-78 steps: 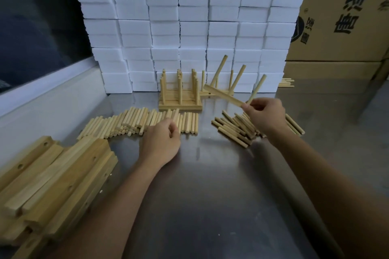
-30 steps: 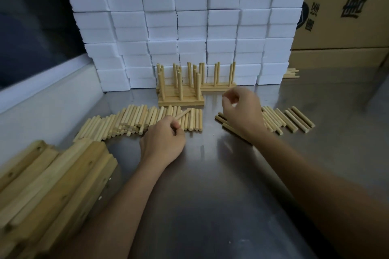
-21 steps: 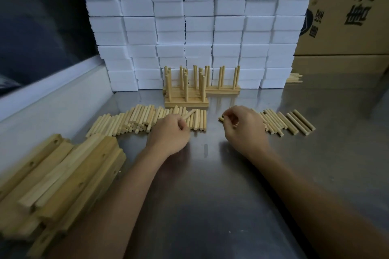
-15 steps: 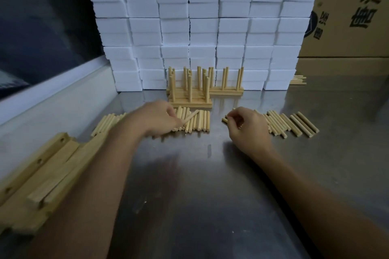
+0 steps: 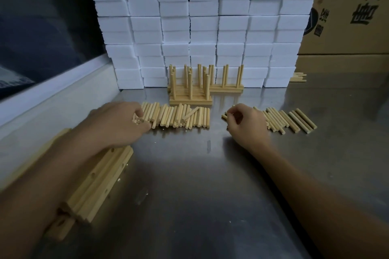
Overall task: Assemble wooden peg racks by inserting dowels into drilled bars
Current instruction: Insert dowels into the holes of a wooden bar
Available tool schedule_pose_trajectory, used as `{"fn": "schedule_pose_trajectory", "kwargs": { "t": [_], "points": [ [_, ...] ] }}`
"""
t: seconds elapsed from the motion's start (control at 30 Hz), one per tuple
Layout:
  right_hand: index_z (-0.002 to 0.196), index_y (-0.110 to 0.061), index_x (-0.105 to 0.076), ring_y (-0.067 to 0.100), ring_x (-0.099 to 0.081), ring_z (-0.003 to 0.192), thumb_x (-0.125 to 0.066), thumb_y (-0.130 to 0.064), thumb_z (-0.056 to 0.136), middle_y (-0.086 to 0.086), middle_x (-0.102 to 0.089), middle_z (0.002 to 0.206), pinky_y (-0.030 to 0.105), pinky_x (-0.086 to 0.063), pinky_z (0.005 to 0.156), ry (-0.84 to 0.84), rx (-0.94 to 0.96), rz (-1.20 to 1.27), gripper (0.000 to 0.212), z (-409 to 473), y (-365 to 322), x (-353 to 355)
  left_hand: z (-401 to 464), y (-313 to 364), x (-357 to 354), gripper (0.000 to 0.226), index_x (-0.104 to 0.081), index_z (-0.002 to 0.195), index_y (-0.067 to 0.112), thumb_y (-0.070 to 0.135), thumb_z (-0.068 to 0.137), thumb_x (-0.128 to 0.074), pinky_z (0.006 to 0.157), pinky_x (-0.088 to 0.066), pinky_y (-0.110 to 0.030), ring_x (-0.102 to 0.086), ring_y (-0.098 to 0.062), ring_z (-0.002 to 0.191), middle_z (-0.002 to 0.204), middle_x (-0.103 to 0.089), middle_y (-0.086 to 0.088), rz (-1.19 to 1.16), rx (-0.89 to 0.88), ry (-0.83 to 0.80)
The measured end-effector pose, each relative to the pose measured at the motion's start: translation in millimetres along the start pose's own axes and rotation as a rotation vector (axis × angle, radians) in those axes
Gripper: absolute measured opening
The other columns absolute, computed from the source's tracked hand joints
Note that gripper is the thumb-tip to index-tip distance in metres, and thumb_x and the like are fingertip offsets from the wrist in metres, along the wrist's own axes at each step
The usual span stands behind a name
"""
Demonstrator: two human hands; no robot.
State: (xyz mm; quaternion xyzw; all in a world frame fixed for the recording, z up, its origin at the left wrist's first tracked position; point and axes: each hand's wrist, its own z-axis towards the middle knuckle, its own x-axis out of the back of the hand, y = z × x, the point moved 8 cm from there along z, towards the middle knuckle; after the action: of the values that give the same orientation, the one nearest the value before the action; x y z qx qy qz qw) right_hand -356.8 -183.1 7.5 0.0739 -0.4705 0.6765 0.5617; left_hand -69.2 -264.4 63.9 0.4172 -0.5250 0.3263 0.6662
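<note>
Fingers (image 5: 140, 114) of both hands curl onto pale, round, short dowels (image 5: 179, 116).

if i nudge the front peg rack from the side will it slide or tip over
Probably slides: the front rack sits on a broad flat base on a smooth, shiny metal table. Its upright pegs look thin, likely light, so tipping seems unlikely. Pushing high on a peg might rock it.
</note>
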Motion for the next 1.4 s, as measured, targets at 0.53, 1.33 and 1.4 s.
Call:
{"fn": "schedule_pose_trajectory", "kwargs": {
  "t": [0.53, 1.33, 1.4],
  "points": [
    [0.101, -0.013, -0.071, 0.002, -0.057, 0.071, -0.063, -0.017, 0.092, -0.008, -0.063, 0.081, 0.015, -0.043, 0.063, 0.006, -0.031, 0.02, 0.013, -1, 3, 0, -20, -48, -31, 0.053, -0.035, 0.125, 0.037, 0.032, 0.084, -0.068, 0.093, -0.045, -0.041, -0.054, -0.023, 0.113, 0.129, -0.053, 0.006, -0.235, 0.118, -0.021],
    [0.096, -0.016, -0.071, 0.004, -0.058, 0.073, -0.062, -0.019, 0.091, -0.008, -0.063, 0.08, 0.026, -0.052, 0.07, -0.006, -0.052, 0.03, 0.011, 1, 7, -2, -14, 27, -29, 0.047, -0.053, 0.124, 0.028, 0.029, 0.082, -0.073, 0.06, -0.04, -0.03, -0.056, -0.018, 0.076, 0.089, -0.063, 0.004, -0.097, -0.029, 0.293],
    [0.096, -0.016, -0.071, 0.004, -0.058, 0.073, -0.062, -0.019, 0.091, -0.009, -0.063, 0.079, 0.028, -0.053, 0.07, -0.005, -0.051, 0.036, 0.011, 1, 7, -2, -16, 38, -33, 0.042, -0.052, 0.117, 0.023, 0.031, 0.082, -0.073, 0.058, -0.042, -0.031, -0.057, -0.018, 0.074, 0.089, -0.062, 0.003, 0.007, -0.047, 0.302]
  ]
}}
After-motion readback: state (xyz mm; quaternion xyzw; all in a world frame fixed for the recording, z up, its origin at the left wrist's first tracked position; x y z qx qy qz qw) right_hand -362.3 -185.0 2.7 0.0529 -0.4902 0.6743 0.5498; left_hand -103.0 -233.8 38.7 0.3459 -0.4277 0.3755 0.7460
